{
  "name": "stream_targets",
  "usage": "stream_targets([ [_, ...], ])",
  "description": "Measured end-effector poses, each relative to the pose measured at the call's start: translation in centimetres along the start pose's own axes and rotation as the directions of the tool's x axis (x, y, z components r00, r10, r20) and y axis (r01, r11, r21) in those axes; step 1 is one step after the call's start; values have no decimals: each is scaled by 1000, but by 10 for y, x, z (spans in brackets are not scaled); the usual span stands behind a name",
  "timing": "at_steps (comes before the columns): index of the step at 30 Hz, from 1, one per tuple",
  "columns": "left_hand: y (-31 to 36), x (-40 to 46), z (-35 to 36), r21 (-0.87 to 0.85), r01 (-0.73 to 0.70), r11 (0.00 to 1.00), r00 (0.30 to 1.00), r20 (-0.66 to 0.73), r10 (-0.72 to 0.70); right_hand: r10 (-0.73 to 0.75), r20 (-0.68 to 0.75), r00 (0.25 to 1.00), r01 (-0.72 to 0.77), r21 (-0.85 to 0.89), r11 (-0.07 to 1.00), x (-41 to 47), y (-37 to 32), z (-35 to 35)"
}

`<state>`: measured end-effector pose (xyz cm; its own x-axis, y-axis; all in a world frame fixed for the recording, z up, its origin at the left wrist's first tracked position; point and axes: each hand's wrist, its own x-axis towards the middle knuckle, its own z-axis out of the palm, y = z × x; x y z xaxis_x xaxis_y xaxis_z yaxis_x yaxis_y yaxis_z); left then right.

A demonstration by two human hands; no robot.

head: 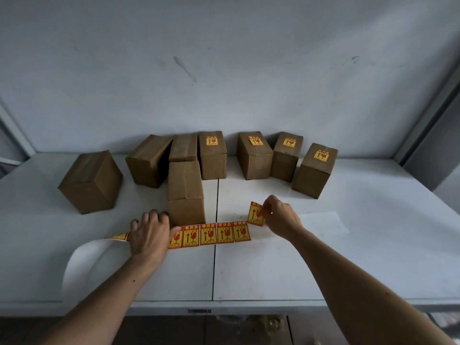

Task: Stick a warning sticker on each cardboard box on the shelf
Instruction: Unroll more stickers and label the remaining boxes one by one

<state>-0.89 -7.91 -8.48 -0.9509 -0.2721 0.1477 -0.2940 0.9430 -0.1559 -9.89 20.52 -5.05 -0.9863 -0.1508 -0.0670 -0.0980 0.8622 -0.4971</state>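
a storeroom or packing area — white metal shelf point(273, 275), plain cardboard boxes point(92, 181), bare scuffed wall point(224, 70)

Part of sticker strip point(209, 234) covered by left hand point(149, 232). Right edge of peeled sticker point(255, 213) hidden behind fingertips of right hand point(281, 216). Small print on stickers too small to be read. Both forearms cut off by bottom edge. Items below shelf point(323, 257) dark and blurred, not identifiable. Lower front of rear middle box point(183, 146) blocked by nearest box point(185, 192).
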Motion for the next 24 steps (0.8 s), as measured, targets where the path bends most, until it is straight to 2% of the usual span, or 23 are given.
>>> stream_targets([
  [6,-3,20,8,-33,-4,999,997,-75,2,-101,-72,992,112,173,978,17,-47,-5],
  [11,3,36,6,-132,-13,991,995,-100,-1,-174,-85,981,193,421,886,29,-90,-10],
  [14,-1,41,2,-209,-8,978,988,-154,-25,-238,-76,968,243,502,830,39,-114,-16],
  [16,-4,43,-3,-263,3,965,983,-175,-51,-284,-54,957,275,470,839,49,-129,-19],
  [18,-4,46,-10,-330,3,944,978,-196,-72,-327,-13,945,309,369,877,62,-139,-17],
  [24,-2,60,-18,-477,-88,875,954,-292,-63,-381,131,915,364,136,921,94,-164,-11],
])
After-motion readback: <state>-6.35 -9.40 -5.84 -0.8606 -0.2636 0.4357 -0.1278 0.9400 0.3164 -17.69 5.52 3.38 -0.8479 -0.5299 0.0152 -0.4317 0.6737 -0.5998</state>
